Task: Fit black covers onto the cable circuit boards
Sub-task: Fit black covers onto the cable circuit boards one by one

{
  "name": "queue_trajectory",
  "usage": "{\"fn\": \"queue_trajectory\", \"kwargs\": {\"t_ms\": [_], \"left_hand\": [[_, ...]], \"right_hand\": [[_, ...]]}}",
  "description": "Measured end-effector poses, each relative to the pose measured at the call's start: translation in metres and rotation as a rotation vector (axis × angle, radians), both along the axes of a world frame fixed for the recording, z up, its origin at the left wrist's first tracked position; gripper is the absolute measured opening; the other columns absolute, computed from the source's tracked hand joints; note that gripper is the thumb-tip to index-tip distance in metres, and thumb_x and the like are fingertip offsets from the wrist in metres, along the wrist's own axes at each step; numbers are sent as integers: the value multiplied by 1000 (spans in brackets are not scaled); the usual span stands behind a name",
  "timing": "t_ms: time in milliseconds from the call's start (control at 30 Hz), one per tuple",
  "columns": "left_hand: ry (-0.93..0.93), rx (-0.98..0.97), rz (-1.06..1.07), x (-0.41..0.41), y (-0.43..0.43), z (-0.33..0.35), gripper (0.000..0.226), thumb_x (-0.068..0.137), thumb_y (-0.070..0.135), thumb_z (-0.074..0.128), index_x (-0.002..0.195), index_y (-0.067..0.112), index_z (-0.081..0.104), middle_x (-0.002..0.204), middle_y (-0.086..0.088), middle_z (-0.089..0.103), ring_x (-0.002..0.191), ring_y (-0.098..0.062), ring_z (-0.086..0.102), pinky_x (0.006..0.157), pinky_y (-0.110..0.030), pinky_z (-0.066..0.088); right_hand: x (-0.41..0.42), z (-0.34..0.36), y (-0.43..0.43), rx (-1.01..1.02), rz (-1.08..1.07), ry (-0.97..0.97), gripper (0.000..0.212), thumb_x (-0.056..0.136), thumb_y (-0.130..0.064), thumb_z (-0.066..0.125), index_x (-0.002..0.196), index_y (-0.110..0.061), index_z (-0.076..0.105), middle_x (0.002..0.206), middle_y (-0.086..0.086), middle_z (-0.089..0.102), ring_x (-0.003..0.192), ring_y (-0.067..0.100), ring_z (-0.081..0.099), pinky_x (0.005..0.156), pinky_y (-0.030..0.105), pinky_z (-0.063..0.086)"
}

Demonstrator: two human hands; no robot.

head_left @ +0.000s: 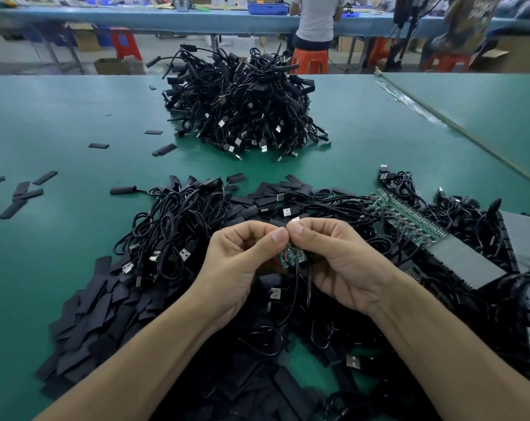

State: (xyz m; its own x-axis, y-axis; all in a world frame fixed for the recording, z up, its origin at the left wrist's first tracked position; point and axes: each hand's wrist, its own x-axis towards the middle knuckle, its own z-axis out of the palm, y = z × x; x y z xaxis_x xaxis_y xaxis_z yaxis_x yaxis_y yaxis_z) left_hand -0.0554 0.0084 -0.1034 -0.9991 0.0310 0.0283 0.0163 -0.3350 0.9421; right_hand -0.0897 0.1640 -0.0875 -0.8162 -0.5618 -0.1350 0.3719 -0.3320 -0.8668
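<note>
Left hand [239,262]: I am watching it pinching the top of a small green circuit board [291,258] – thumb tip touching the right thumb.
Right hand [333,262]: curling over the same board, pinching it from the other side.
Board's cable [297,287]: hanging down between the two palms.
Black covers [87,317]: lying heaped on the green desk [60,117], lower left.
USB cable pile [245,107]: sitting well apart, toward the desk's back.
Strip of circuit boards [409,218]: lying right of the hands – tangled cables surrounding it.
</note>
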Motion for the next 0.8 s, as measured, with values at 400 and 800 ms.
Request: {"fn": "queue_trajectory", "kwargs": {"t_ms": [400,800], "left_hand": [[19,69,80,-6,1,-5,18,58,30,85,66,18,73,71,-4,70,71,-16,66,69,-28,59],[-6,-23,-18,-4,0,-2,13,70,27,83,72,17,75,73,-5,69,69,-14,64,67,-28,57]], "right_hand": [[3,-5,-9,44,-133,127,18,77,-27,77,82,-11,71,89,16,66,83,21,64,77,34,59],[0,0,-1,20,-75,-26,19,79,-15,69,87,2,68,80,15,68,71,19,67,67,30,61]]}}
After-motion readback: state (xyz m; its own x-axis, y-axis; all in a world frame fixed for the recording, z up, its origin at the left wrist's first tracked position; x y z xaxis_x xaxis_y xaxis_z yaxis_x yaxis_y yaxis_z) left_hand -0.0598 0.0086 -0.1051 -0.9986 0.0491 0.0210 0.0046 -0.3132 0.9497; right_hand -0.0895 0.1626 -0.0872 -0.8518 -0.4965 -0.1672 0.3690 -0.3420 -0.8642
